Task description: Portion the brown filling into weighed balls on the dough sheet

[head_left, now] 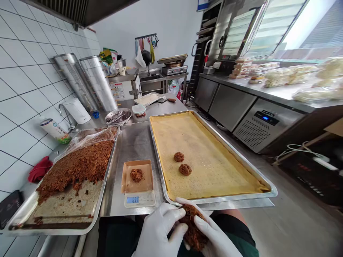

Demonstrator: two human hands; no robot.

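In white gloves, my left hand (162, 228) and my right hand (214, 233) are closed together around a clump of brown shredded filling (193, 228), at the bottom of the view. They are just off the near edge of a tray (214, 142) lined with a yellow mesh mat. On that mat lie two rounded brown balls (179, 157), one a little behind the other. To the left of the tray stands a digital scale (150, 199) with its display lit. A rough lump of the filling (136, 175) rests in the brown paper box (125, 189) on the scale.
A metal tray (98, 210) heaped with loose brown filling (85, 164), partly under plastic wrap, sits at the left. Behind are a metal bowl (118, 116) and a lidded plastic tub (138, 110). A steel counter (227, 80) with packed goods runs along the right.
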